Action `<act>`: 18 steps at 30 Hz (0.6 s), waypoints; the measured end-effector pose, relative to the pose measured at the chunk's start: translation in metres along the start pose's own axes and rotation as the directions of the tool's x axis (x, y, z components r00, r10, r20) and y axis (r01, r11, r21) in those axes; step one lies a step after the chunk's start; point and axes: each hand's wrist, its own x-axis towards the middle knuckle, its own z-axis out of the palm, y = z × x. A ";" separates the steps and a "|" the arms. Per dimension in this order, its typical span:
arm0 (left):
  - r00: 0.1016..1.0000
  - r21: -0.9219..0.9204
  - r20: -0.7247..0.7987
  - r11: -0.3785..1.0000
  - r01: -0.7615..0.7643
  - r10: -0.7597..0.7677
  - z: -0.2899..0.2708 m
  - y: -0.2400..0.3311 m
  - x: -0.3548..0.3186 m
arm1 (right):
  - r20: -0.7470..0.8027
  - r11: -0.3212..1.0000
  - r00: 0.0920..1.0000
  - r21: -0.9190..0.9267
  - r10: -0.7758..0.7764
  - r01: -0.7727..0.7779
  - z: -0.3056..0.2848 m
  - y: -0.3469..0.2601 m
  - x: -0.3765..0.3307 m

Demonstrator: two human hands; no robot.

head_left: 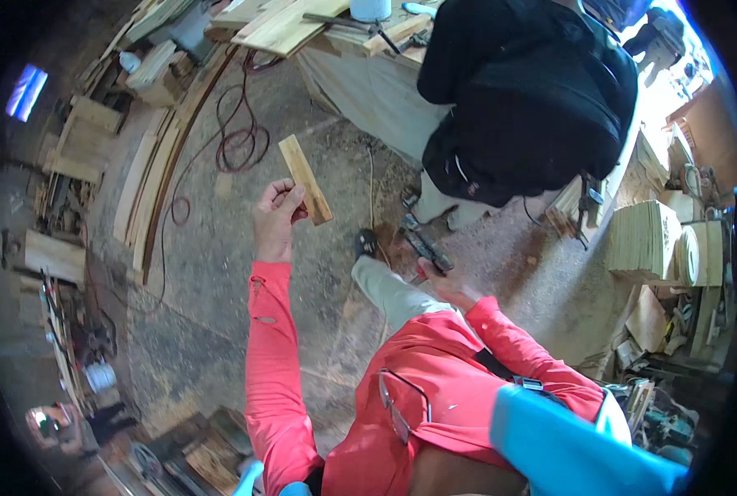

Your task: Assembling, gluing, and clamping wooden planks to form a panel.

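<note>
My left hand [279, 211] is held out over the floor, closed on a short flat wooden strip [302, 175] between thumb and fingers. The strip tilts, its top end leaning left and its lower end darker. Lower and to the right, my right hand [453, 285] is wrapped round a dark hand-held tool [425, 246] with a long body. The tool points up and left, close by the legs of a person in black. Its exact kind I cannot make out. The strip and the tool are well apart.
A person in a black top [534, 99] bends at a workbench [368, 91] bearing boards and a clamp. A red hose [240, 149] coils on the floor beside long planks [149, 182]. Stacked panels [643, 240] stand at the right. Another person [71, 426] is at the lower left.
</note>
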 end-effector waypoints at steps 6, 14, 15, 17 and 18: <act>0.988 0.056 0.147 0.998 0.033 -0.040 0.006 0.023 0.174 | -0.417 0.996 0.905 -0.043 -0.090 0.079 0.075 -0.046 0.148; 0.893 0.119 0.431 0.990 0.081 -0.125 0.113 0.026 0.363 | -0.442 0.976 0.870 -0.098 -0.220 0.197 0.054 -0.138 0.260; 0.866 0.169 0.476 0.982 0.084 -0.156 0.132 0.025 0.383 | -0.484 0.980 0.852 -0.092 -0.198 0.176 0.053 -0.137 0.271; 0.815 0.189 0.547 0.977 0.100 -0.190 0.169 0.018 0.422 | -0.529 0.992 0.840 -0.102 -0.123 0.081 0.054 -0.134 0.287; 0.790 0.185 0.583 0.978 0.099 -0.190 0.188 0.014 0.443 | -0.563 0.994 0.819 -0.091 -0.108 0.068 0.056 -0.138 0.300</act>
